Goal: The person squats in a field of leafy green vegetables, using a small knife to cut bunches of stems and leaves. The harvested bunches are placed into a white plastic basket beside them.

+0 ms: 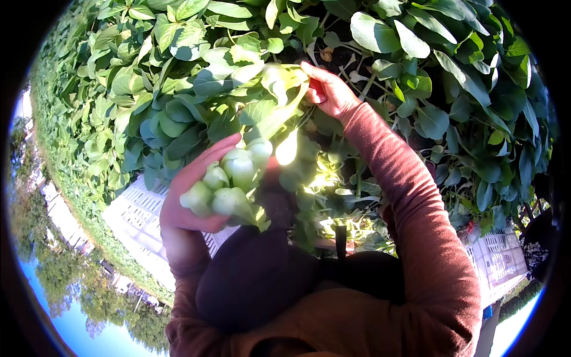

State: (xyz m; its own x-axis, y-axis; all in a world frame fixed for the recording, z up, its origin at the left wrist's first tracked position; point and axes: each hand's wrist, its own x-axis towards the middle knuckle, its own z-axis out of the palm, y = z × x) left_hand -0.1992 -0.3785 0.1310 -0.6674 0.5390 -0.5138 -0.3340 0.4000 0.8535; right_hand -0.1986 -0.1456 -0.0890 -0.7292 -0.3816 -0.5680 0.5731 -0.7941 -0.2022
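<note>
My left hand (192, 187) is curled round a bunch of leafy green plants (232, 178), whose pale, thick stem bases face the camera. The leaves of the bunch point away from me and downward. Farther out and to the right, my right hand (330, 91) pinches a pale yellow-green leafy plant (285, 87) between thumb and fingers. Strong sunlight washes out part of that plant, so its root end cannot be made out. Low leafy greens grow close around both hands.
Dense leafy greens (374, 33) fill the bed ahead. A white plastic crate (142, 209) stands at the left, and another white crate (495, 256) at the right. Cut leaves (352, 227) lie on the ground near my knees. Dark soil (339, 58) shows between stems.
</note>
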